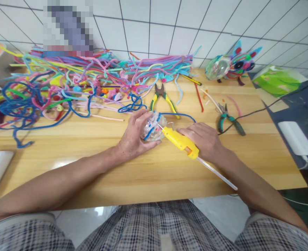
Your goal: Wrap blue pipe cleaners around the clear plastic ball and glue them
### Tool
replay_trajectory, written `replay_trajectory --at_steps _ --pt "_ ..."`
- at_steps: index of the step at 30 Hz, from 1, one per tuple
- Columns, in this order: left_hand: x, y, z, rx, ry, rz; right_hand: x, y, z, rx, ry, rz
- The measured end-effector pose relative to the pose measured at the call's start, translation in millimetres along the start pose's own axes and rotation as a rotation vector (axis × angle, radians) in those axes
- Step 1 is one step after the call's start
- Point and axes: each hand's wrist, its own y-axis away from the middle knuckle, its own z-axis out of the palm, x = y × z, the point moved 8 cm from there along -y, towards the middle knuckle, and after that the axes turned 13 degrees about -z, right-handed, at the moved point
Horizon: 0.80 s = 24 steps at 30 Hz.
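My left hand (133, 134) is closed around the side of a clear, rounded plastic piece (155, 130) with blue pipe cleaner strips on it. In my right hand (205, 141) is a yellow hot glue gun (180, 141), a clear glue stick (218, 173) jutting from its back end. The gun's metal tip touches or nearly touches the top of the plastic piece; I cannot tell which. A blue pipe cleaner (181, 114) stretches right from behind the piece, its end near my right hand.
Yellow-green pliers (161, 96) lie just beyond my hands, teal-handled pliers (229, 120) to the right. Tangled pipe cleaners (65, 80) cover the back left. A colourful figure with ears (239, 64) stands at the back right by the tiled wall. A black cord (261, 111) crosses the right side.
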Motion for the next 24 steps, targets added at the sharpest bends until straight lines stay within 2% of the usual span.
replay_trajectory --at_steps 13,24 --pt "-0.2 -1.4 0.4 -0.027 -0.005 -0.005 -3.3 -1.0 -4.0 0.025 0.007 0.000" --pt "0.1 -0.8 1.1 -0.026 -0.026 -0.007 -3.6 3.0 1.7 -0.002 -0.067 0.026"
